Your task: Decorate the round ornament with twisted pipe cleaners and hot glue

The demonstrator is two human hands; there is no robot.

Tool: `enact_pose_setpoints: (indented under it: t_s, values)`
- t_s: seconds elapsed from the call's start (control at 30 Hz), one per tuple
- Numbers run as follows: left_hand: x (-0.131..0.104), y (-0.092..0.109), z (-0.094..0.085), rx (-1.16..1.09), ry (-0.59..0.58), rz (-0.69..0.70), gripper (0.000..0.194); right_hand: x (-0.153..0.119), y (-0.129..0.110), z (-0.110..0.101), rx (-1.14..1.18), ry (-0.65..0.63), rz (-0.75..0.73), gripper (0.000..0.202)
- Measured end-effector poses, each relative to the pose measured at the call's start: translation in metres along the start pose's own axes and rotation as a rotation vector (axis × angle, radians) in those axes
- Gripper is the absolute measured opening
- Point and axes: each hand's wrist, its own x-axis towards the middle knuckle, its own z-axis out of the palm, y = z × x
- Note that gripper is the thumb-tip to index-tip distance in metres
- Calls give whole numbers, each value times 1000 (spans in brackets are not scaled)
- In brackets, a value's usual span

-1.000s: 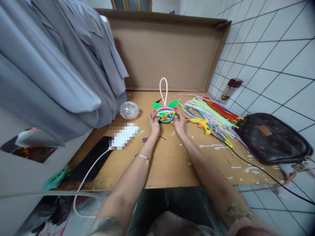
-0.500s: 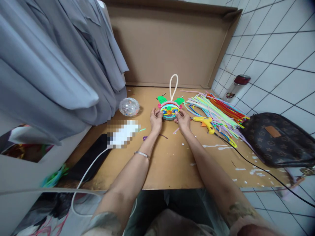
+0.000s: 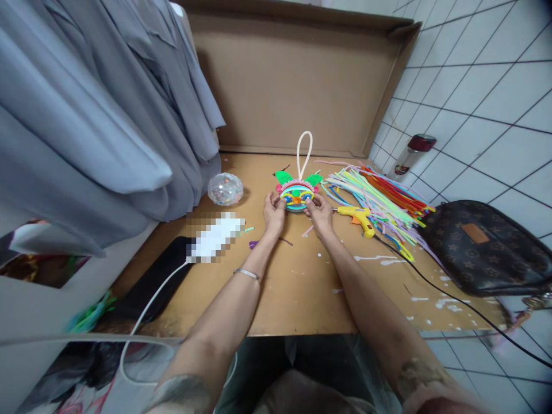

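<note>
Between my hands, a colourful round craft ornament (image 3: 297,194) stands upright on the table. It has green leaf-like ears, pink balls at its sides, yellow and blue eye rings, an orange middle and a white loop on top. My left hand (image 3: 274,211) grips its left edge, thumb near the left eye. On the other edge my right hand (image 3: 319,211) pinches it, thumb near the right eye. The fingers behind the ornament are hidden. A yellow glue gun (image 3: 357,218) lies just right of my right hand, its nozzle towards my fingers.
Pipe cleaners (image 3: 375,192) are heaped at the right, near a dark patterned bag (image 3: 491,247) and a red-lidded bottle (image 3: 411,155). A clear ball (image 3: 225,189) and a black pouch (image 3: 157,282) lie left. A black cord (image 3: 431,286) crosses the right side. A cardboard panel (image 3: 297,80) stands behind.
Hardly anything differs. Both hands keep their hold on the ornament, and the whole view has shifted very slightly.
</note>
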Motion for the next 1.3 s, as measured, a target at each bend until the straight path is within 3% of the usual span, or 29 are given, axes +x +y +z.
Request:
enact_pose_setpoints:
  t_s: [0.13, 0.93, 1.13, 1.3]
  values:
    - [0, 3, 1, -7, -6, -2, 60, 0, 0, 2, 64, 27, 58, 56]
    - [2, 3, 4, -46, 47, -23, 62, 6, -1, -1, -57, 36, 55, 67]
    - [1, 5, 5, -54, 40, -33, 56, 4, -6, -1, -61, 72, 46, 55]
    - [3, 4, 4, -22, 119, 10, 39, 2, -9, -11, -133, 211, -47, 35]
